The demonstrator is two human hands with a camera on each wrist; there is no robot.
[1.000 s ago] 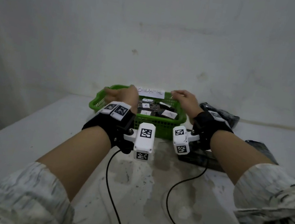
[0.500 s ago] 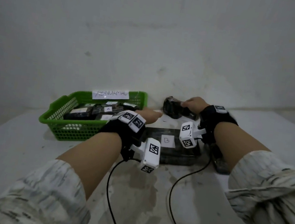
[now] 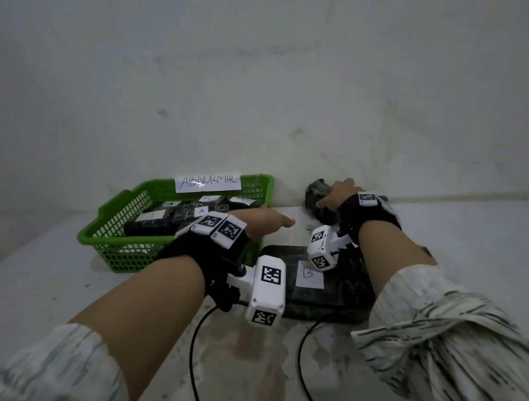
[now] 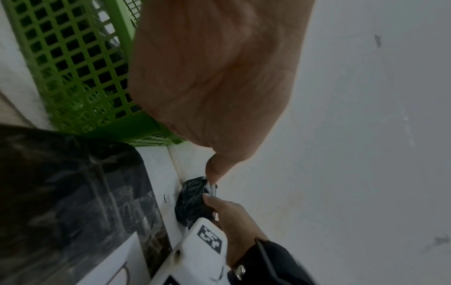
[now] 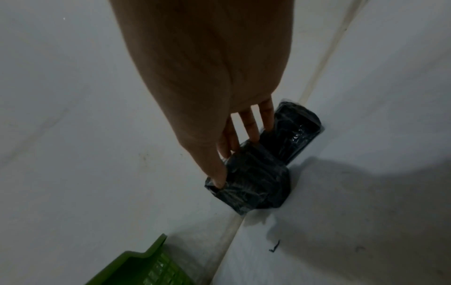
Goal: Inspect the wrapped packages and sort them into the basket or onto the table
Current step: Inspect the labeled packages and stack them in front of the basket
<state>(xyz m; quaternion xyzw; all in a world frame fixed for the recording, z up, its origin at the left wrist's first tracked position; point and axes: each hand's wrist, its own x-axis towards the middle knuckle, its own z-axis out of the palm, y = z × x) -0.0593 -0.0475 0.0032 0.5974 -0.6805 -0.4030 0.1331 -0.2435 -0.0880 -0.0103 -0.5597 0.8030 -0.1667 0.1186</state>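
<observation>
Gripping the small black wrapped package (image 5: 253,185) against the far wall (image 3: 275,66), just right of the green basket (image 3: 108,239), the right hand (image 3: 338,195) is at pickup, left hand (image 3: 265,222) empty with fingers loose nearby; next, likely lift and turn it to check; basket sign (image 3: 207,183) reads "ABNORMAL", tags (image 3: 201,211) inside "A", near package (image 3: 345,293) "B".

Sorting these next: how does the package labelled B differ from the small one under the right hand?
The B package lies broad and flat; the small package is chunky, by the wall. The B package shows a label; the small package shows none. The right hand grips the small package, not the B package. Both are dark, film-wrapped.
</observation>
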